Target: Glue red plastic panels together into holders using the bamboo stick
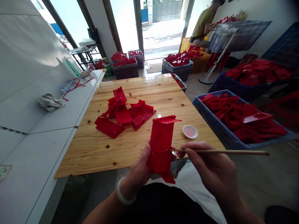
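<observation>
Panel (161,138) is partly hiding left grip (139,166), which is clamping it; right grip (211,166) is pinching stick (245,152), tip contact unclear.

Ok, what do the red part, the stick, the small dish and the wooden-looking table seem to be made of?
Red part: probably plastic, smooth; thin walls and even color.
Stick: likely wood or bamboo, fairly matte; tan and slim.
Small dish: ceramic or plastic, can't tell; white and smooth.
Table: apparently varnished wood; knots, grain and a sheen near the windows.
</observation>
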A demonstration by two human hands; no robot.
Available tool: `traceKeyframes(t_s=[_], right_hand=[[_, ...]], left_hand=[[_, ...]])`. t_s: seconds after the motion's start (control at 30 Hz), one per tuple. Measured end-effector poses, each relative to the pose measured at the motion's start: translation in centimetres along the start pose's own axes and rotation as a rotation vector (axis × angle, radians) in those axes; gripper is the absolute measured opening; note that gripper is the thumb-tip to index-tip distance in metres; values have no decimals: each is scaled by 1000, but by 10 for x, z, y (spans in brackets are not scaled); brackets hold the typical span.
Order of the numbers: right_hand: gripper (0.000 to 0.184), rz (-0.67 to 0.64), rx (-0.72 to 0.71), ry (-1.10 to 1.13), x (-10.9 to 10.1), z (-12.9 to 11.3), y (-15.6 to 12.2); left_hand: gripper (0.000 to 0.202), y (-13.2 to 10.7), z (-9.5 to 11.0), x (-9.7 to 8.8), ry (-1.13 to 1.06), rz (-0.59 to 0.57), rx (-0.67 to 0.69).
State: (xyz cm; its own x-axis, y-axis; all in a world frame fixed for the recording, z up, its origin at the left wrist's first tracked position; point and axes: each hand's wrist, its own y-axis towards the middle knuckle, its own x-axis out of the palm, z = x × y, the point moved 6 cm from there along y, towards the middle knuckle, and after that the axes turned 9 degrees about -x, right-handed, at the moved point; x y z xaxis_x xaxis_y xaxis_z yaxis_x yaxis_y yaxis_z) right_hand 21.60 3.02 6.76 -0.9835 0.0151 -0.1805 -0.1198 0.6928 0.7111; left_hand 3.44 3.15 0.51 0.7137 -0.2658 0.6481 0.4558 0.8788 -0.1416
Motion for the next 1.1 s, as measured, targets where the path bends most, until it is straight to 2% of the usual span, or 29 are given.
traceKeyframes(t_s=[0.1, 0.23, 0.33, 0.57, 0.87, 0.97, 1.1], right_hand=[[19, 5, -6, -10, 2, -1, 1], [17, 31, -65, -38, 3, -6, 4], [17, 40, -89, -51, 4, -7, 5], [13, 67, -58, -88, 0, -3, 7], [12, 73, -11, -25, -3, 5, 3], [11, 102, -4, -29, -4, 7, 4], [6, 136, 8, -72, -6, 8, 3]], left_hand=[[66, 2, -1, 2, 1, -29, 25], [62, 1, -1, -1, 28, 66, 62], [65, 0, -2, -1, 18, 67, 37], [67, -1, -4, -2, -14, 38, 11], [68, 1, -2, 2, -8, 27, -5], [66, 1, -7, -2, -13, 24, 12], [77, 12, -13, -16, 0, 56, -24]])
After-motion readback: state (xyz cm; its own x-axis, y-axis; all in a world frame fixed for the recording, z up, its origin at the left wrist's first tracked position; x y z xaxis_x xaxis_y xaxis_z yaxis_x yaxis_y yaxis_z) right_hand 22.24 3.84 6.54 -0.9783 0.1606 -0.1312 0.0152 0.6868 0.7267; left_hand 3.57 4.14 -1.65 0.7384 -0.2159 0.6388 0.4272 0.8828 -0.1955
